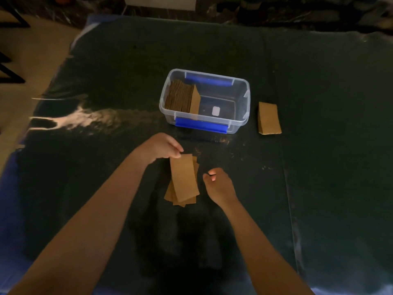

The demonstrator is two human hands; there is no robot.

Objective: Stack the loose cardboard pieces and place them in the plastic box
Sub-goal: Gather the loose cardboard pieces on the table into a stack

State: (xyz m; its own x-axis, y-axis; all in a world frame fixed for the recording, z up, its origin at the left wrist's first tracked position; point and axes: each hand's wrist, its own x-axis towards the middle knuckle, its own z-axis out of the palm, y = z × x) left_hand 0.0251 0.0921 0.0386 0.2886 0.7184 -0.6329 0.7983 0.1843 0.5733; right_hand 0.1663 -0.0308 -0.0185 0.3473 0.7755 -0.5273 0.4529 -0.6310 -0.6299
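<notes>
Two bare arms reach out over a dark table (319, 81). On the left, the left hand (164, 147) pinches the far corner of the top card in a messy pile of cardboard pieces (183, 180). The pile lies on the table between the hands, and the lower cards stick out at the near end. Just to the right of the pile, the right hand (219, 185) is apart from the cards, with its fingers curled and nothing in them. Past the hands sits a clear plastic box (242, 107) with blue clips. A row of cardboard stands on edge in its left half, and the right half is bare but for a small white label. Right of the box, near it, lies a neat stack (269, 121) of more cardboard. Nothing lies between the pile and the box.
</notes>
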